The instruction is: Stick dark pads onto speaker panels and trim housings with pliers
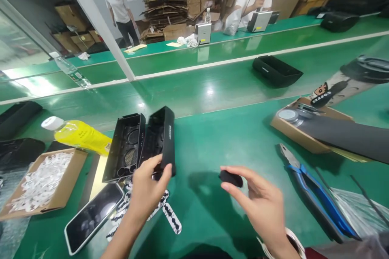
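Note:
My left hand [148,186] pinches the lower end of a black plastic speaker housing [169,137], thumb outside and fingertips at its open inside. The housing stands tilted against a second open black housing [127,145], where round grille openings show. My right hand [258,198] is closed on a small black oval piece [231,178] between thumb and fingers, above the green table. Below my left hand lie white strips with black pieces [172,218], partly covered by the hand and forearm. A phone [94,216] rests left of my left forearm.
At left are a carton of white bits [45,180] and a yellow drink bottle [82,135]. Pliers [313,190] lie at right, near a carton [316,139] with a grey tool. Another black housing [276,71] sits on the green conveyor [194,89]. People are across it.

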`<state>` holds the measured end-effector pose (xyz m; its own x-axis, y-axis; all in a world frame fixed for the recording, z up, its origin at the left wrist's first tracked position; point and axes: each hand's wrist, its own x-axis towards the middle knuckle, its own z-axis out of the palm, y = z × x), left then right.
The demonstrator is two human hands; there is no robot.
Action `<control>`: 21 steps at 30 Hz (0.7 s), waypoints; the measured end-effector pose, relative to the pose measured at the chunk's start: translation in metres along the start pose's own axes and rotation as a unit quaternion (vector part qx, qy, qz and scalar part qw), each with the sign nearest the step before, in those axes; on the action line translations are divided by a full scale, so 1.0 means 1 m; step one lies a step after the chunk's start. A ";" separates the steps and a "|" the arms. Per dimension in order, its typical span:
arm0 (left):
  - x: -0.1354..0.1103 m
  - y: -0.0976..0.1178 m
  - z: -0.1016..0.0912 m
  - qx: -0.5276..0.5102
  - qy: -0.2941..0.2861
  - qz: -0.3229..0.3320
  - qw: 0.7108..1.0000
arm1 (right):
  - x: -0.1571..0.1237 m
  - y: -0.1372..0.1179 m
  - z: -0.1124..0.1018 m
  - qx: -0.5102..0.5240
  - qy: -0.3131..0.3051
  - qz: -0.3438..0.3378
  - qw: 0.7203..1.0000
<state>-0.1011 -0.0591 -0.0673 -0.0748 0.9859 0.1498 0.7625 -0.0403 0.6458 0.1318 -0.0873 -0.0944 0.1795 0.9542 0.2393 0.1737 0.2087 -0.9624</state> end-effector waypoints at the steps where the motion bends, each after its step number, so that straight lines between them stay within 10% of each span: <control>1: -0.004 0.002 -0.013 -0.032 0.008 -0.010 0.999 | -0.003 0.003 -0.008 0.037 0.021 0.017 0.999; 8: -0.019 0.016 -0.061 -0.262 -0.082 0.123 0.954 | -0.012 0.013 -0.063 0.232 0.255 0.119 0.931; 18: -0.002 0.002 -0.056 -0.461 -0.140 0.048 0.875 | -0.010 -0.008 -0.053 0.359 -0.023 0.010 0.933; 21: -0.004 0.000 -0.057 -0.545 -0.113 -0.112 0.823 | -0.011 -0.011 -0.047 0.457 -0.043 0.025 0.888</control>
<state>-0.1373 -0.0726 -0.0257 0.0794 0.9886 -0.1281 -0.2932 0.1460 0.9448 0.1730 -0.1100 -0.0805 0.0832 0.9716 0.2214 -0.6973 0.2155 -0.6836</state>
